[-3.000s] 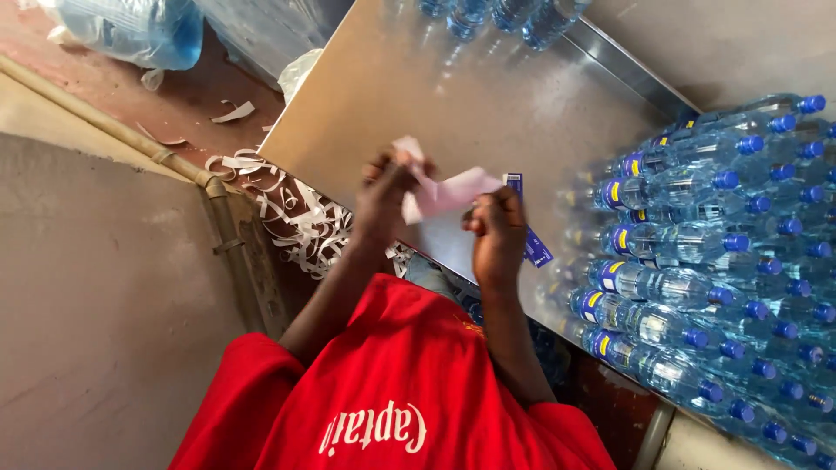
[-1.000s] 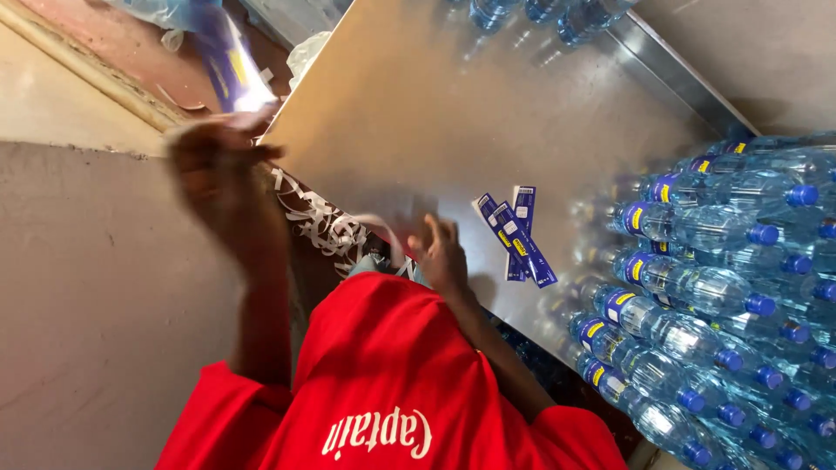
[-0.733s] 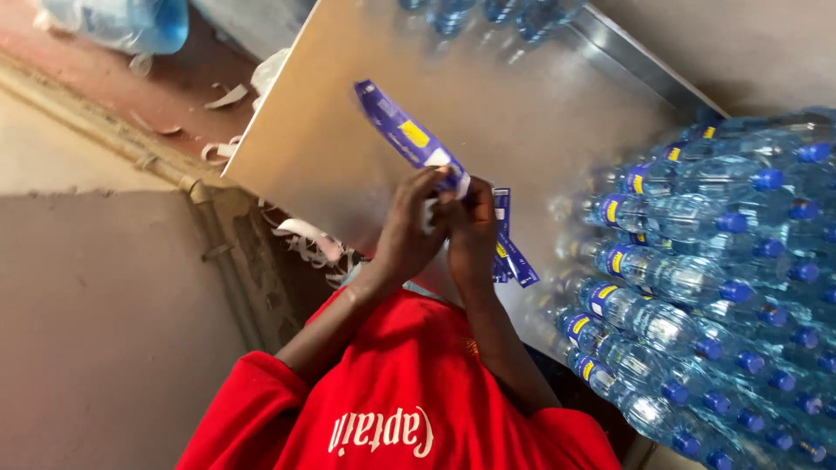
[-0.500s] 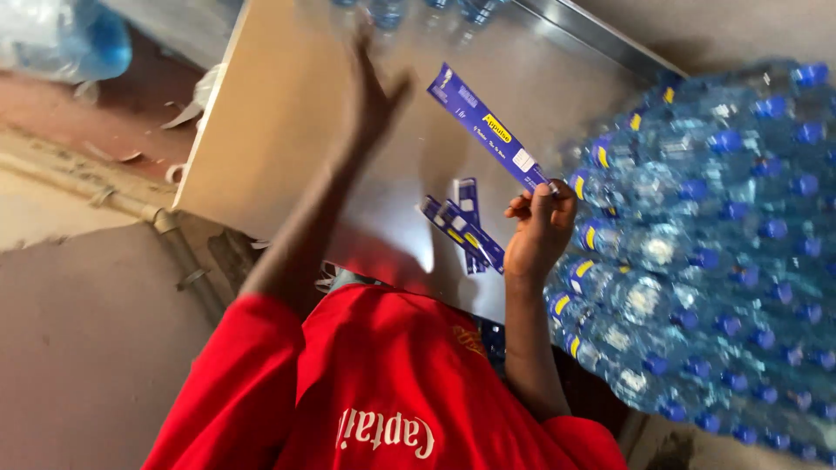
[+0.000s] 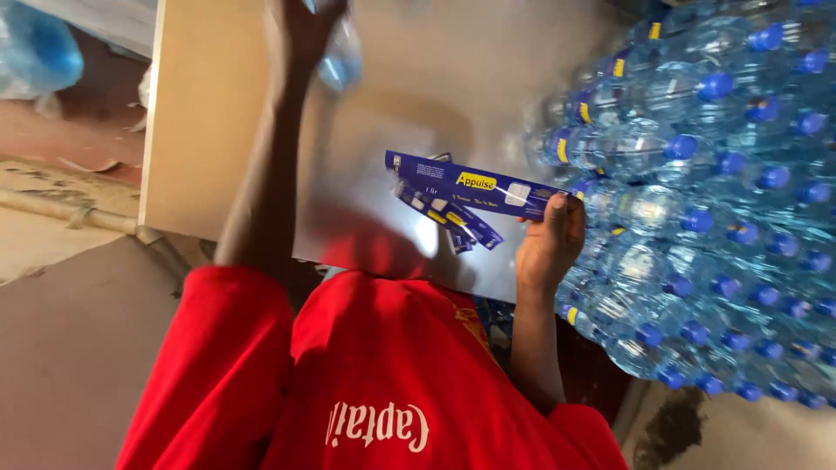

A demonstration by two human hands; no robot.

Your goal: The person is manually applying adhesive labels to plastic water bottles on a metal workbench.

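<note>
Surrounding room: a grey concrete floor (image 5: 70, 348) lies on the left, with a reddish patch beyond it and a large blue jug (image 5: 39, 52) in the top corner.
Table (image 5: 226, 130): a bare sheet-metal top that shines and mirrors the red shirt (image 5: 374, 374). Its left edge runs straight up the view.
Heap (image 5: 714, 200): clear water bottles with blue caps lie on their sides, stacked along the table's right side, caps pointing right.
Left hand (image 5: 300, 22): stretched far forward over the table to the top edge of the view and blurred. It is at a single bottle (image 5: 341, 57), but I cannot tell whether the fingers are closed round it.
Right hand (image 5: 549, 239): raised just beside the heap, with fingers and thumb pinched on the right end of the strip.
Strip (image 5: 470, 183): a long blue label with a yellow patch, held above the table. Its long axis is nearly level and runs leftward from the right hand, free end toward the middle of the table.
Key relation: the strip is in the right hand, while the bottle is well apart from it, up and to the left, at the left hand.
Loose labels (image 5: 448, 218): a few more blue strips lie on the table under the held one, slanting down to the right.
</note>
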